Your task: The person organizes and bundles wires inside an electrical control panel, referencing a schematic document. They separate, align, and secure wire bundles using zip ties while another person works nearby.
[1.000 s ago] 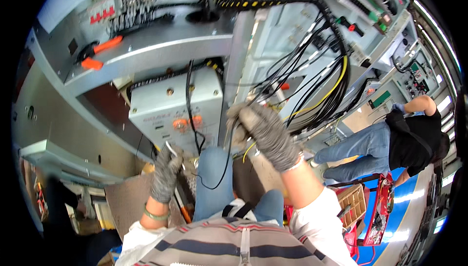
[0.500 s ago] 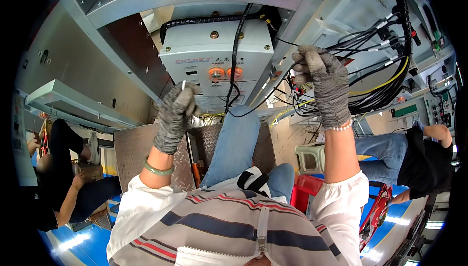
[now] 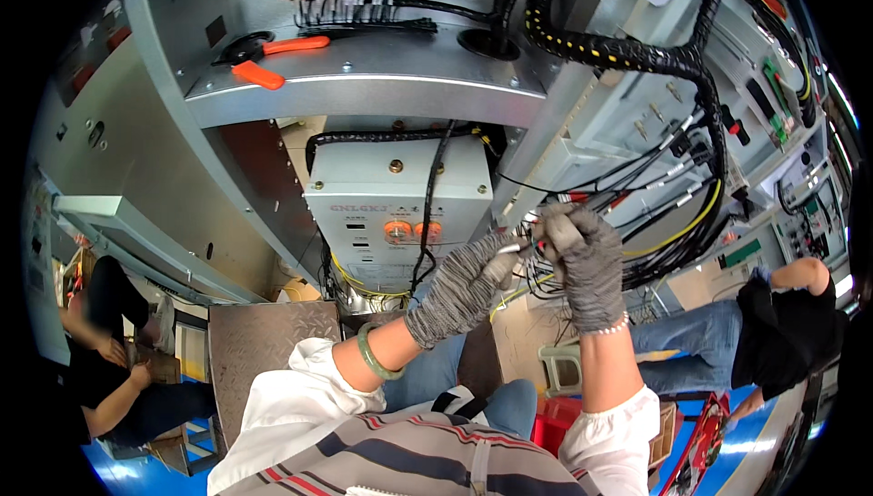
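My left hand [image 3: 464,285], in a grey knit glove, has swung across toward the right one. Between its thumb and fingers is a small white tube-like piece [image 3: 509,249]. Close beside it, my right hand [image 3: 587,264], gloved alike, is closed in a pinch on a thin black wire. The wire's tip is hard to make out between the fingertips. Behind and right of the right hand hangs a bundle of black wires [image 3: 696,232], several with white sleeves, and a yellow wire [image 3: 677,240] runs among them.
A grey box [image 3: 373,189] with two orange round windows sits in the cabinet frame. Orange-handled pliers [image 3: 296,44] lie on the metal shelf [image 3: 364,100] above. A green-white stool [image 3: 559,369] stands at lower right. One person [image 3: 764,323] is at right, another [image 3: 118,360] at left.
My left hand has moved right with the white piece, up to my right hand, which has come lower. The view has tilted up, bringing more of the shelf and its pliers into sight.
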`<action>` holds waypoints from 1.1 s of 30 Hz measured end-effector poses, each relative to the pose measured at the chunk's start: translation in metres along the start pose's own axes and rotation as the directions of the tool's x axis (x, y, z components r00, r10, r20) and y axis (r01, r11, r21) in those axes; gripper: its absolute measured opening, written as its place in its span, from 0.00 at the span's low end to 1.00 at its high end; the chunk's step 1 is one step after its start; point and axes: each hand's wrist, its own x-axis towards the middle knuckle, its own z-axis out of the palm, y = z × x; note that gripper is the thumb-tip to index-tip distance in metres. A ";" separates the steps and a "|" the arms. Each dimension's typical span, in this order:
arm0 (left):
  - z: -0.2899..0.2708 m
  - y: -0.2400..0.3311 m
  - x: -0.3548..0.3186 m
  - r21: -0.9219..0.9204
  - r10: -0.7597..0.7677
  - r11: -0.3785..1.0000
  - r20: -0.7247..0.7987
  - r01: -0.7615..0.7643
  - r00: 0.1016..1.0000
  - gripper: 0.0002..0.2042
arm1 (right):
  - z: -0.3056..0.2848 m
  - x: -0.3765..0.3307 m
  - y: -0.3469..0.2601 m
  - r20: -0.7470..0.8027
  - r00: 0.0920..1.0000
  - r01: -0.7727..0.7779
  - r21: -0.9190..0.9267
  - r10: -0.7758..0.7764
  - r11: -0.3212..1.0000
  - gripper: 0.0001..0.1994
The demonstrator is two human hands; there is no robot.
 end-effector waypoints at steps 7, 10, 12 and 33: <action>-0.005 -0.004 0.003 -0.004 0.026 1.000 -0.040 -0.026 0.999 0.15 | -0.035 0.004 -0.018 -0.076 0.994 -0.069 0.134 0.080 0.989 0.19; -0.001 0.000 0.004 -0.004 -0.007 1.000 -0.007 0.007 1.000 0.15 | -0.031 -0.013 -0.036 -0.137 0.975 0.129 -0.288 -0.174 0.949 0.21; 0.002 0.002 0.008 -0.036 -0.074 0.996 0.052 0.076 0.996 0.14 | -0.030 -0.021 -0.043 -0.037 0.955 0.266 -0.328 -0.294 0.906 0.18; 0.010 -0.074 0.017 0.432 0.275 0.816 0.295 -0.384 0.915 0.21 | 0.273 0.101 -0.086 0.644 0.614 0.704 -0.708 -0.456 -0.052 0.16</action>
